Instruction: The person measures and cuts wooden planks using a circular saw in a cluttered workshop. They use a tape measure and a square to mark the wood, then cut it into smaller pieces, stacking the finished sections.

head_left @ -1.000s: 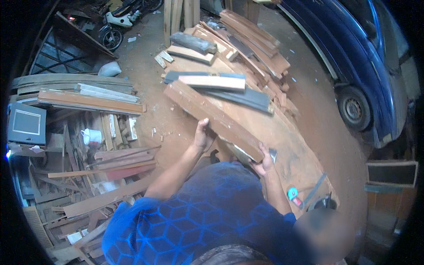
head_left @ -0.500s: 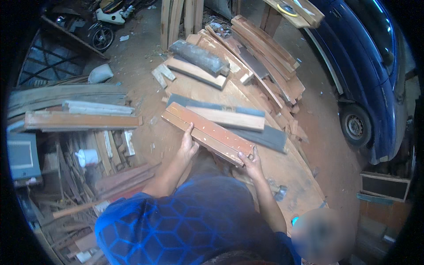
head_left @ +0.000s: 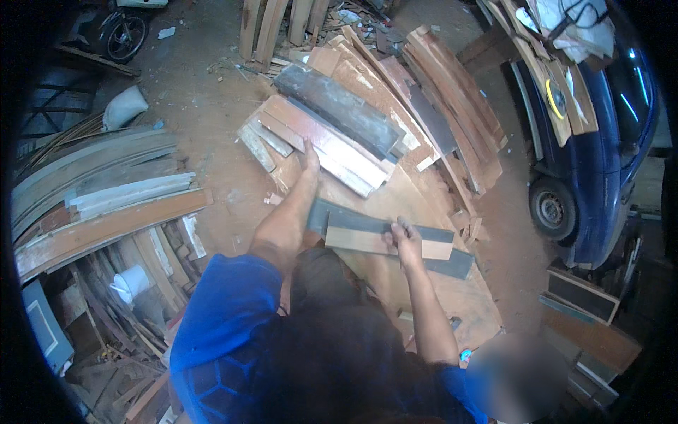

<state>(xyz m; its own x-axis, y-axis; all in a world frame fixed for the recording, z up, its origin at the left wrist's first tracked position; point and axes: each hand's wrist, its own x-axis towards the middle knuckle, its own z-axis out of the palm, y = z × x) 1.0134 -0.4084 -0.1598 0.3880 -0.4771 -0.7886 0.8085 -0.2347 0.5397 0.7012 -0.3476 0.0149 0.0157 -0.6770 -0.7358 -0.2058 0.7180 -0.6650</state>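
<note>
A two-toned wooden plank (head_left: 346,160), reddish with a pale near edge, lies at a slant on the far part of a board-topped work surface (head_left: 367,206). My left hand (head_left: 309,158) is closed on its near edge, towards the left end. Beyond the plank, close against it, is a dark grey weathered beam (head_left: 335,106). My right hand (head_left: 405,239), loosely curled with its fingers apart, holds nothing visible. It hovers over or touches a pale wooden strip (head_left: 353,239), which rests on dark grey boards (head_left: 455,264). Contact there cannot be made out.
Stacked planks (head_left: 452,106) lean at the far right, near a blue car (head_left: 600,177). Long boards (head_left: 106,230) and a white bucket (head_left: 131,283) lie among scrap wood at left. A person's blurred head (head_left: 519,378) shows at lower right.
The plank, held in both hands before, has moved away from me and now lies beside the dark beam. My right hand has let go of it and is over the pale strip.
</note>
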